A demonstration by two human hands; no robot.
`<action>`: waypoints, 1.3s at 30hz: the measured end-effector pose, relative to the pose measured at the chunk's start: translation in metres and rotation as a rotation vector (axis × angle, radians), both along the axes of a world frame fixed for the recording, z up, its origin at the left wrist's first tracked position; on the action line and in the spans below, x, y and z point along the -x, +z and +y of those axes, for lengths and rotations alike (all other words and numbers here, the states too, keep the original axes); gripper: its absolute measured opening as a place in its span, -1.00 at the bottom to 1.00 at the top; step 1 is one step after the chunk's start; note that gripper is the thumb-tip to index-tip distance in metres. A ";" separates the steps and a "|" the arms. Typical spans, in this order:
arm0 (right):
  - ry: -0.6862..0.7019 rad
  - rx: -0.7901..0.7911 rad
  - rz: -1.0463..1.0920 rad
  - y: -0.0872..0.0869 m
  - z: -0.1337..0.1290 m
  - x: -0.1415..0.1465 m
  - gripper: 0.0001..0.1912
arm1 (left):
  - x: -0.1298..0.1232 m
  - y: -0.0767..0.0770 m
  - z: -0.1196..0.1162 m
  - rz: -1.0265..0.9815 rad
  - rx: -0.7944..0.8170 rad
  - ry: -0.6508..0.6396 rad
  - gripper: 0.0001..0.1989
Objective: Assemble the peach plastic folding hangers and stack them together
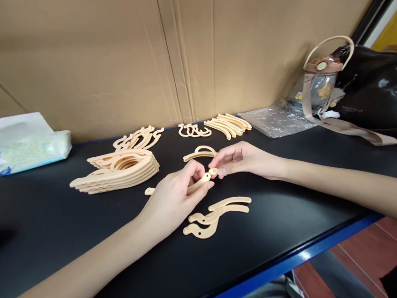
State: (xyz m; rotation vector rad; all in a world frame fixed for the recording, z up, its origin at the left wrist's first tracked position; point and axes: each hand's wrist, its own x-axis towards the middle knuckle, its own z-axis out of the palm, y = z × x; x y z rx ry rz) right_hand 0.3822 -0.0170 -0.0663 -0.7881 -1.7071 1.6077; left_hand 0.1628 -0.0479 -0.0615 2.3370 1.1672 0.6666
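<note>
My left hand (179, 187) is closed around a cream plastic hanger arm (200, 183), with its holed end sticking out past the fingertips. A pinch of my right hand (237, 161) holds a small cream plastic piece (213, 171) right at that holed end; most of this piece is hidden by the fingers. On the table just below lie several loose curved hanger arms (202, 230), some overlapping. Behind my hands rests a curved strip with a hook-shaped loop (199, 156).
Left of my hands is a stack of folded hangers (116, 180). Farther back are more curved parts (140, 137), hanger hooks (193, 130) and slim arms (230, 125). A tissue pack (34, 151), clear plastic bag (276, 118), strapped bottle (320, 85) and black bag (382, 94) flank them.
</note>
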 end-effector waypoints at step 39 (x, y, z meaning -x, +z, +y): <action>0.082 -0.071 -0.098 0.003 -0.004 -0.002 -0.74 | 0.003 -0.007 -0.003 -0.136 0.137 -0.090 -0.88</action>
